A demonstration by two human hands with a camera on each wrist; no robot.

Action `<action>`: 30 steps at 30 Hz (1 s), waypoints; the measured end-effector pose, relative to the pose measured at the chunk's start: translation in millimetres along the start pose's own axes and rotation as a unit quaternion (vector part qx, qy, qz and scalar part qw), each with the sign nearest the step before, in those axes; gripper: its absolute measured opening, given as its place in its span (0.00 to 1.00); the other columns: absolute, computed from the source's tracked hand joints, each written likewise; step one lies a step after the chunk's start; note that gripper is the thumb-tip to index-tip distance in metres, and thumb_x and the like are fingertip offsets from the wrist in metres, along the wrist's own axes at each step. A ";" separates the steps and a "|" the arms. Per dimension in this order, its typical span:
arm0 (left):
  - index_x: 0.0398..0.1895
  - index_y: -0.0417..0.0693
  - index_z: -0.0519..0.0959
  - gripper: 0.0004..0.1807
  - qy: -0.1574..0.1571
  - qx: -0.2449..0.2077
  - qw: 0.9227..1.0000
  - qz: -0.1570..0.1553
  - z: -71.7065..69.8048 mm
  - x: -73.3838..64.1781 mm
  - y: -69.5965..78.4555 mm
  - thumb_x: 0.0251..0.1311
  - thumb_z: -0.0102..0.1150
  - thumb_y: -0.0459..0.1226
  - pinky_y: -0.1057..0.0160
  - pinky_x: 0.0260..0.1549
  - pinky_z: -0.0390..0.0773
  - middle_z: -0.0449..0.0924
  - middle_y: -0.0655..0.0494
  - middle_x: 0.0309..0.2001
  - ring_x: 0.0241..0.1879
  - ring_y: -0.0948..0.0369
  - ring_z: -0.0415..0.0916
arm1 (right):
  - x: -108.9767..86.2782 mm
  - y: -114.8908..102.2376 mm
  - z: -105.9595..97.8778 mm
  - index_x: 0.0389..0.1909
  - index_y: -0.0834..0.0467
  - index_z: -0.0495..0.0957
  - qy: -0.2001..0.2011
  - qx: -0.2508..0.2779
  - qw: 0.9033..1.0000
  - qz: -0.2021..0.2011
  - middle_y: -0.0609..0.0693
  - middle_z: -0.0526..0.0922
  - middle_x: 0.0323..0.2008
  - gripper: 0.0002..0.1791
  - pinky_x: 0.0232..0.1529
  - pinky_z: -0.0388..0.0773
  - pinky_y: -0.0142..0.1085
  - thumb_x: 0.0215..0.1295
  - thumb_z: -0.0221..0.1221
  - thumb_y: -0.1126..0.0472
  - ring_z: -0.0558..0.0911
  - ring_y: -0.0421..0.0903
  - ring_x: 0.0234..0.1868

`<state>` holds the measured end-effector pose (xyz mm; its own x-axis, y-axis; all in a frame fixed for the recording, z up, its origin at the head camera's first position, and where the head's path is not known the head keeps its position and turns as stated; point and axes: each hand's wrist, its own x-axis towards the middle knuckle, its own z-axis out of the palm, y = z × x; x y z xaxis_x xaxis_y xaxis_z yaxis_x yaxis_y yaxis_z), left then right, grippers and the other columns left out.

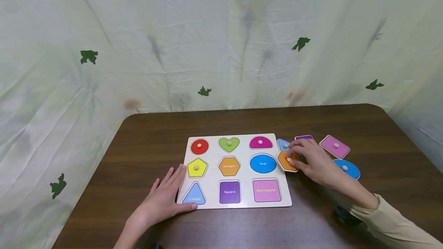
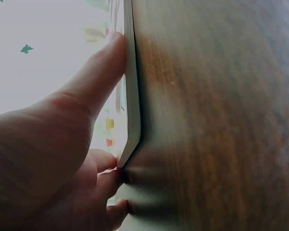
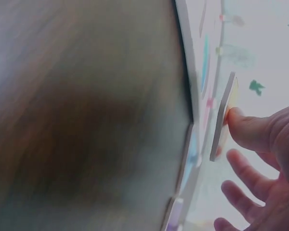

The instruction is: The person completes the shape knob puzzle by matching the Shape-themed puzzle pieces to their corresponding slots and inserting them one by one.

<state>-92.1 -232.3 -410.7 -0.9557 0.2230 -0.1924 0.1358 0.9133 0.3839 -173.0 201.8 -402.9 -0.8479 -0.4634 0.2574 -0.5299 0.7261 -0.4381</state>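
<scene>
My right hand [image 1: 316, 163] pinches an orange hexagon puzzle piece [image 1: 284, 160] by its small knob. In the right wrist view the hexagon piece [image 3: 224, 118] is tilted and raised off the table. Left of it lies a white shape puzzle board [image 1: 212, 172], with its orange hexagon recess [image 1: 229, 166] bare. My left hand [image 1: 162, 195] rests at the board's left edge, thumb on the front left corner, fingers extended. Knobbed red circle [image 1: 195, 150], green heart [image 1: 225, 147], magenta half circle [image 1: 264, 144] and yellow pentagon [image 1: 197, 174] pieces sit in the board.
Right of the board lie a blue triangle piece [image 1: 282, 144], partly covered, a purple piece [image 1: 303, 137], a pink rectangle piece [image 1: 340, 150] and a blue oval piece [image 1: 352, 169]. The brown table [image 1: 155, 133] meets a leaf-patterned curtain [image 1: 221, 49] behind.
</scene>
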 end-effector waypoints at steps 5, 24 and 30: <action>0.79 0.48 0.49 0.65 -0.002 -0.001 1.000 -0.005 -0.1 0.2 0.5 0.43 0.65 0.70 0.30 0.65 0.43 0.46 0.50 0.78 0.76 0.45 0.40 | 8.7 -10.0 7.0 0.38 0.50 0.84 -0.004 0.001 1.000 -0.003 0.54 0.79 0.51 0.11 0.53 0.73 0.60 0.56 0.71 0.65 0.73 0.57 0.55; 0.79 0.46 0.49 0.66 -0.008 -0.005 1.000 -0.014 -0.4 0.6 1.9 0.42 0.67 0.69 0.29 0.65 0.42 0.46 0.49 0.78 0.76 0.44 0.39 | 44.6 -50.3 37.9 0.34 0.49 0.81 -0.001 0.033 0.995 -0.099 0.45 0.79 0.45 0.08 0.52 0.70 0.47 0.58 0.70 0.63 0.73 0.48 0.51; 0.79 0.46 0.49 0.66 -0.009 -0.006 1.000 -0.015 -0.7 0.5 2.5 0.43 0.67 0.68 0.29 0.64 0.42 0.47 0.48 0.78 0.76 0.44 0.39 | 54.6 -60.3 49.4 0.34 0.50 0.81 0.003 0.023 0.991 -0.135 0.44 0.79 0.45 0.07 0.56 0.69 0.49 0.59 0.70 0.61 0.74 0.48 0.52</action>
<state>-92.4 -230.2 -409.2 -0.9544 0.2023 -0.2193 0.1045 0.9151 0.3895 -186.5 107.6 -405.0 -0.6753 -0.6342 0.3764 -0.7364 0.5522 -0.3908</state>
